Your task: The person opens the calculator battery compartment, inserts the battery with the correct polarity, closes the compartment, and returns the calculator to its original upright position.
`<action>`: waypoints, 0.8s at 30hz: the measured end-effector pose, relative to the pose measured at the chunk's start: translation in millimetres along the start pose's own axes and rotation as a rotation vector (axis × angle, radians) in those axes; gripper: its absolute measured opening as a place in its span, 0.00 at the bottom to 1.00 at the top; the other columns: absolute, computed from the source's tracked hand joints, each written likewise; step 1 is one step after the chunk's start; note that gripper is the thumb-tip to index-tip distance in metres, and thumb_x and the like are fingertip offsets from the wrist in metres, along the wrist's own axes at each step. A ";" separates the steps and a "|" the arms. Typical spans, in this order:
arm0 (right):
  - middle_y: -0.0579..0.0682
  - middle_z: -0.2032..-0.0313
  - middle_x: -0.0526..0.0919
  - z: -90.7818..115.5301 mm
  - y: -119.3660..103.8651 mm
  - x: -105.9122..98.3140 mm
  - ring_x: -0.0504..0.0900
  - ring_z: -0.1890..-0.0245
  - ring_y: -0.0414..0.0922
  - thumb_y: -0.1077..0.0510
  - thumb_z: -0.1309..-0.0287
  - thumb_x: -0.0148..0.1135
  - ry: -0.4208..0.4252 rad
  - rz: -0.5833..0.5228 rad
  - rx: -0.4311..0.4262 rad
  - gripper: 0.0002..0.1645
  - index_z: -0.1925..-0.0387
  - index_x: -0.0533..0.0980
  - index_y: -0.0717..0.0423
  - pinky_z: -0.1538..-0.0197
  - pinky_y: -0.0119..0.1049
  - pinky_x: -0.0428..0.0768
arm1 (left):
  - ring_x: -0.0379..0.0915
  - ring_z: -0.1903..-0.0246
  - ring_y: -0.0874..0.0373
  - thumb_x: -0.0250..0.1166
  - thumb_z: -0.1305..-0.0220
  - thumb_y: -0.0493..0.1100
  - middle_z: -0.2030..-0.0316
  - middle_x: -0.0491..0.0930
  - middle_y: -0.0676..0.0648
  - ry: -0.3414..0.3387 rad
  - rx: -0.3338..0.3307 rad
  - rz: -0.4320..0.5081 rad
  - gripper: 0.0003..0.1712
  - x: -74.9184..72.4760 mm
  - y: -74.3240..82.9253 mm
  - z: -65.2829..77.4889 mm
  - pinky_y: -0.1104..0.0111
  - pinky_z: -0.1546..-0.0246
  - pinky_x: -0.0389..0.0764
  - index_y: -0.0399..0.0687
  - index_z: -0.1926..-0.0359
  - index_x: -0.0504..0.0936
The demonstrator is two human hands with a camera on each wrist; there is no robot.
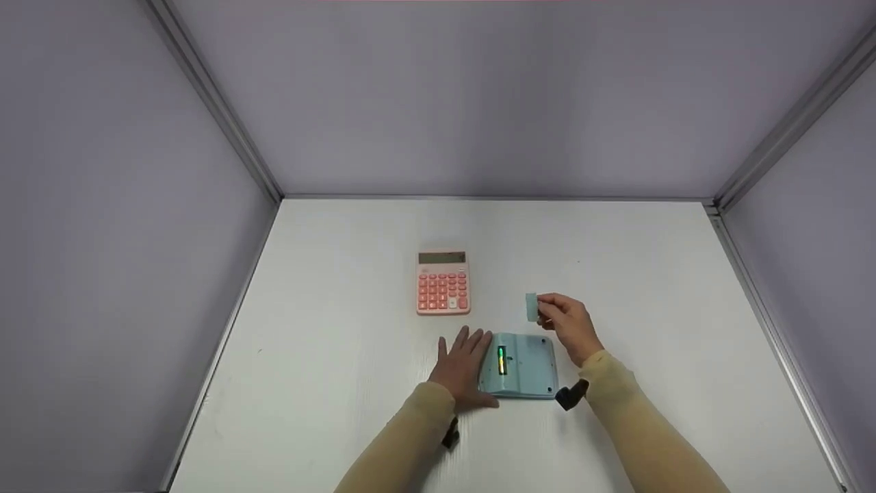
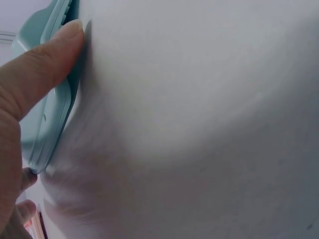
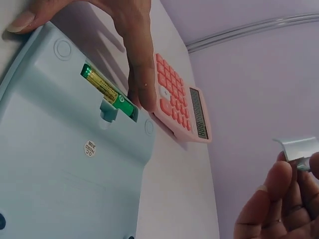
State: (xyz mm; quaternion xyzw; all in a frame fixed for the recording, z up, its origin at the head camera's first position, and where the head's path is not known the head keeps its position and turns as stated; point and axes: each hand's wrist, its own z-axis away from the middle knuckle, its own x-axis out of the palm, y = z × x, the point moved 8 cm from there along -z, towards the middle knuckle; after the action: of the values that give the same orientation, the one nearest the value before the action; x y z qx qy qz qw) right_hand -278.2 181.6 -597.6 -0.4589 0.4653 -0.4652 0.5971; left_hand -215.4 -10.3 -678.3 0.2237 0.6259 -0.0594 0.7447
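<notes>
A light-blue calculator [image 1: 536,366] lies face down on the table, its back showing. A green and gold battery [image 3: 107,90] sits in its uncovered battery slot. My left hand [image 1: 463,370] lies spread at the calculator's left end, with fingers near the far edge and the thumb [image 2: 47,62] touching the near edge. Up and to the right, my right hand [image 1: 569,323] pinches a light-blue battery cover [image 1: 532,307] between thumb and fingers, held apart from the calculator. The right wrist view shows the cover [image 3: 298,148] as a thin, curved piece at the fingertips.
A pink calculator [image 1: 443,282] lies face up on the white table [image 1: 328,329], beyond my left hand. Grey-purple panels [image 1: 479,103] with metal-framed edges stand around the back and sides of the table.
</notes>
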 end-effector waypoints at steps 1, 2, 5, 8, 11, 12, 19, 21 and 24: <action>0.58 0.57 0.79 0.3 -0.5 -0.9 0.77 0.60 0.51 0.55 0.32 0.55 0.001 -0.020 -0.004 0.17 0.49 0.76 0.64 0.50 0.42 0.79 | 0.33 0.26 0.50 0.68 0.68 0.80 0.25 0.46 0.53 0.005 0.002 0.001 0.76 -0.7 0.3 0.4 0.40 0.33 0.46 0.60 0.23 0.39; 0.58 0.57 0.79 0.4 -0.9 -2.1 0.77 0.60 0.50 0.56 0.32 0.55 0.002 -0.039 -0.008 0.17 0.49 0.75 0.64 0.49 0.43 0.79 | 0.33 0.26 0.50 0.68 0.68 0.80 0.25 0.46 0.52 0.009 0.005 -0.001 0.76 -1.2 0.7 0.7 0.40 0.33 0.46 0.60 0.23 0.39; 0.57 0.57 0.80 0.0 -4.1 -6.6 0.79 0.60 0.49 0.56 0.34 0.57 0.016 -0.083 -0.035 0.17 0.49 0.75 0.63 0.48 0.44 0.78 | 0.34 0.26 0.49 0.68 0.67 0.80 0.25 0.47 0.52 0.013 0.009 -0.003 0.76 -3.4 1.6 1.7 0.39 0.34 0.47 0.59 0.23 0.40; 0.55 0.59 0.82 -0.5 -8.2 -12.4 0.80 0.60 0.47 0.56 0.35 0.60 0.029 -0.093 -0.077 0.18 0.49 0.75 0.63 0.48 0.44 0.79 | 0.34 0.26 0.48 0.68 0.67 0.79 0.25 0.47 0.51 0.008 0.010 -0.002 0.76 -4.6 2.6 2.4 0.39 0.34 0.47 0.58 0.23 0.40; 0.56 0.59 0.84 0.6 -12.3 -16.2 0.82 0.59 0.47 0.55 0.37 0.62 0.019 -0.095 -0.113 0.20 0.49 0.74 0.64 0.47 0.44 0.79 | 0.34 0.26 0.49 0.68 0.67 0.79 0.25 0.47 0.52 0.002 0.007 -0.001 0.76 -4.2 3.1 2.8 0.39 0.34 0.47 0.58 0.23 0.40; 0.57 0.58 0.84 1.3 -13.7 -16.9 0.82 0.58 0.47 0.55 0.37 0.62 0.012 -0.082 -0.125 0.21 0.48 0.74 0.64 0.47 0.42 0.79 | 0.33 0.26 0.49 0.68 0.68 0.79 0.25 0.46 0.52 -0.001 0.006 -0.002 0.76 -3.5 3.0 2.9 0.40 0.34 0.47 0.58 0.23 0.39; 0.56 0.58 0.85 10.3 -24.8 -21.3 0.84 0.57 0.47 0.53 0.40 0.65 0.047 0.068 -0.248 0.21 0.50 0.78 0.62 0.51 0.31 0.80 | 0.33 0.26 0.50 0.68 0.67 0.79 0.25 0.46 0.52 -0.015 -0.008 -0.006 0.76 -1.6 1.6 3.7 0.40 0.33 0.46 0.59 0.23 0.39; 0.52 0.57 0.85 13.2 -29.2 -21.0 0.83 0.56 0.45 0.52 0.40 0.64 0.079 0.172 -0.311 0.19 0.51 0.80 0.58 0.51 0.30 0.80 | 0.32 0.26 0.50 0.68 0.67 0.79 0.25 0.45 0.53 -0.017 -0.011 -0.007 0.76 -1.1 0.8 3.5 0.40 0.33 0.45 0.59 0.23 0.38; 0.46 0.50 0.82 16.4 -34.0 -17.6 0.79 0.48 0.43 0.51 0.38 0.63 0.110 0.320 -0.416 0.17 0.51 0.81 0.53 0.45 0.35 0.77 | 0.33 0.26 0.50 0.69 0.67 0.79 0.25 0.46 0.53 -0.006 -0.010 -0.004 0.76 -0.7 -0.4 2.8 0.40 0.33 0.45 0.59 0.23 0.39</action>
State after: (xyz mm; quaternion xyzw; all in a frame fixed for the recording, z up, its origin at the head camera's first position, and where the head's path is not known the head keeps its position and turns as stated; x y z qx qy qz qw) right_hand -268.8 195.8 -559.5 -0.4663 0.6494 -0.2834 0.5296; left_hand -213.2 -12.0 -677.5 0.2186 0.6244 -0.0585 0.7476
